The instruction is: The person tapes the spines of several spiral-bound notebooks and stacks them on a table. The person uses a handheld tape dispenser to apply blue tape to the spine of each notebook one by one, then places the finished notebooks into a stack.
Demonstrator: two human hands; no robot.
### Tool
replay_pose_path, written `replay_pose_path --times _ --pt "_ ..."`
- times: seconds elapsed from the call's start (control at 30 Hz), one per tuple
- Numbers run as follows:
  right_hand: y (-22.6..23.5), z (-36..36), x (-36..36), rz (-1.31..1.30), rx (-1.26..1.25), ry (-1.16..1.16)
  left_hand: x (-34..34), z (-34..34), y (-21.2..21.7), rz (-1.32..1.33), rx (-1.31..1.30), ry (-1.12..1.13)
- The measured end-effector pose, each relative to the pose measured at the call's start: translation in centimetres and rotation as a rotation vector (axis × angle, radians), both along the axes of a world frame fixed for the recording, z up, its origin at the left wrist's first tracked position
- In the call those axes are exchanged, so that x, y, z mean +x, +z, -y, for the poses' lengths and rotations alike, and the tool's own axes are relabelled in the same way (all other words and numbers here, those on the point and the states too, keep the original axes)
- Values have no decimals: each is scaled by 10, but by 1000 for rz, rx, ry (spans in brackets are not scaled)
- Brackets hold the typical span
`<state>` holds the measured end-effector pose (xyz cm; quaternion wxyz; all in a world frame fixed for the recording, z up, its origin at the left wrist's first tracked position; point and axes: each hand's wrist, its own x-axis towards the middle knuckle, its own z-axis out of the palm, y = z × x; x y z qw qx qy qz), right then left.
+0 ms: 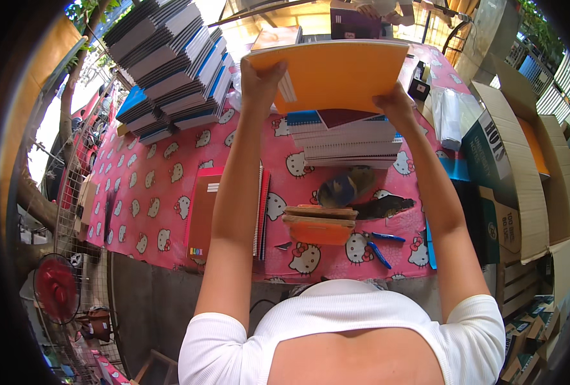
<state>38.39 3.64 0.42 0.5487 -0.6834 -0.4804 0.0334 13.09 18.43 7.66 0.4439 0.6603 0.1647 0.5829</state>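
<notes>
Both my hands hold an orange-covered notebook (pixel 346 77) up over the far part of the table. My left hand (pixel 262 83) grips its left end, thumb on the cover. At the right lower corner, my right hand (pixel 397 106) closes on it with the thumb in front. Beneath it stands a stack of spiral notebooks (pixel 346 144), with blue and maroon covers at the top. Partly behind my left forearm lies a reddish-brown notebook (pixel 206 208) on other red ones. Blue-handled pliers (pixel 381 247) rest near the table's front edge.
Tall piles of spiral notebooks (pixel 176 70) lean at the far left of the pink cat-print tablecloth (pixel 144 212). Worn orange-and-wood blocks (pixel 320 224) and a dark cloth (pixel 346 186) lie mid-table. Open cardboard boxes (pixel 509 186) stand at the right. Another person's hand (pixel 368 11) shows across the table.
</notes>
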Motion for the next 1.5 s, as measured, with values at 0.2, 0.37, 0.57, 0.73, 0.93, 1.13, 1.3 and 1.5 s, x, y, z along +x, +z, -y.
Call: replay_pose_path --times 0.2,0.37,0.57,0.73,0.93,1.13,1.3,1.5 --pt "-16 16 -37 210 36 -124 -27 31 3 -352 -15 231" --pt "-73 131 -107 -254 139 148 -89 117 -5 -181 -114 -28" --pt "-115 192 -162 -326 89 157 -138 153 -58 -170 -198 -118" --pt "-112 182 -170 -277 143 98 -136 160 -58 -71 -303 -29" --pt "-122 186 -179 -117 38 31 -127 170 -48 -256 -29 149" --pt "-162 197 -184 -73 -189 95 -74 237 -47 -807 721 260" --pt "-111 230 -86 332 -425 -168 -60 230 -68 -921 741 -29" --pt "-129 271 46 369 -1062 -652 -36 219 -70 -691 688 7"
